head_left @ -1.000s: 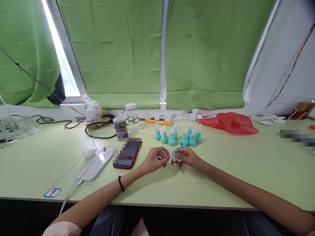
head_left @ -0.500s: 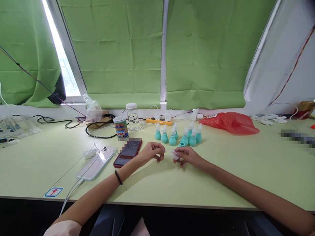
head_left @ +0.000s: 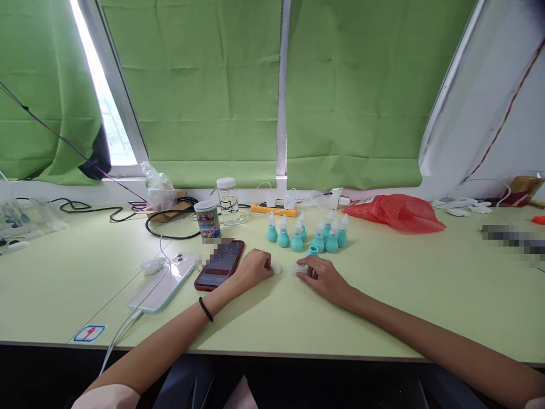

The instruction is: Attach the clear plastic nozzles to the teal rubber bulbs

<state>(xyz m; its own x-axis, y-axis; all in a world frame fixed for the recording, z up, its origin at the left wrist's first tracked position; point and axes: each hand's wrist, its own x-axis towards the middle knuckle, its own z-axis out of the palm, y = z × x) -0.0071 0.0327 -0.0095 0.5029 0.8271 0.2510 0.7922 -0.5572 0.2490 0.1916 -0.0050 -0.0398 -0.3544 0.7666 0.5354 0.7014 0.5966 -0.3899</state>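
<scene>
My left hand (head_left: 255, 268) rests low over the table with its fingers curled in a pinch at a small whitish round piece (head_left: 276, 268). To the right, my right hand (head_left: 322, 277) has its thumb and fingers closed about a small translucent plastic piece (head_left: 298, 268), held close to the tabletop; its exact shape is blurred. Just behind that hand stands a teal rubber bulb (head_left: 314, 250) with an open top and no nozzle. Several teal bulb nasal aspirators (head_left: 297, 241) with clear pointed nozzles stand upright behind both hands.
A red-framed phone (head_left: 219, 267) and a pale phone (head_left: 164, 282) with a cable lie left. Farther back are a printed canister (head_left: 207, 220), a clear jar (head_left: 229, 201), and an orange power strip (head_left: 272, 210). A red plastic bag (head_left: 395, 213) lies back right.
Both hands have lowered toward the table. The whitish round piece now shows at my left fingertips, and the translucent piece in my right hand has come down and left a little.
</scene>
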